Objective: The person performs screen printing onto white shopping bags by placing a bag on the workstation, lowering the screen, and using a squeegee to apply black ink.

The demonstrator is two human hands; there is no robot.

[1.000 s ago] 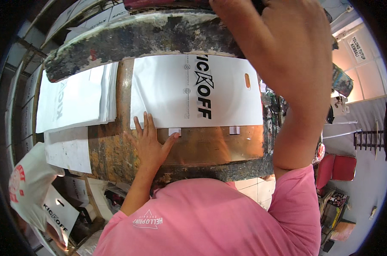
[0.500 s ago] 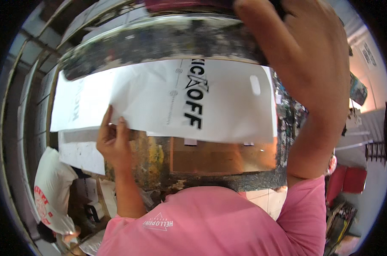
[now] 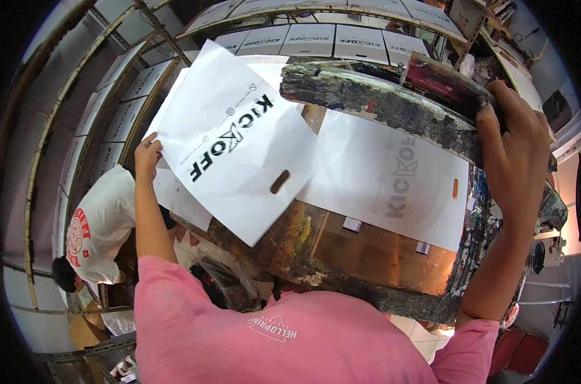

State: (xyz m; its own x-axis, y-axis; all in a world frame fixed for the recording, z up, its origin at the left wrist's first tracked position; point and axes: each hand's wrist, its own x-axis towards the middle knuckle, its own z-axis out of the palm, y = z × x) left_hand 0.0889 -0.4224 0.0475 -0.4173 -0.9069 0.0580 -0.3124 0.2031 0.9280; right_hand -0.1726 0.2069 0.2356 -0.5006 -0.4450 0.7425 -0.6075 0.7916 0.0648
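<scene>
My left hand [image 3: 148, 155] pinches the edge of a white plastic bag [image 3: 255, 160] with black lettering and a cut-out handle slot. That bag hangs tilted, partly overlapping another white bag [image 3: 425, 192] that lies flat on the printing board, its fainter grey lettering facing up. My right hand [image 3: 517, 144] is closed at the right end of a paint-stained screen-printing frame [image 3: 374, 96], which is raised over the flat bag's far edge. A red-stained squeegee [image 3: 441, 75] leans at the frame's top by my right fingers; whether they also touch it, I cannot tell.
Copper-brown board surface [image 3: 380, 253] with small white tabs [image 3: 352, 224] shows at the near side. Racks with printed white sheets [image 3: 310, 40] stand behind and left. A co-worker in a white shirt [image 3: 102, 221] bends at the left. A red chair [image 3: 519, 352] is at lower right.
My left hand has moved left with the bag, swinging it off the board at an angle and uncovering the flat bag. The frame and my right hand now appear farther right.
</scene>
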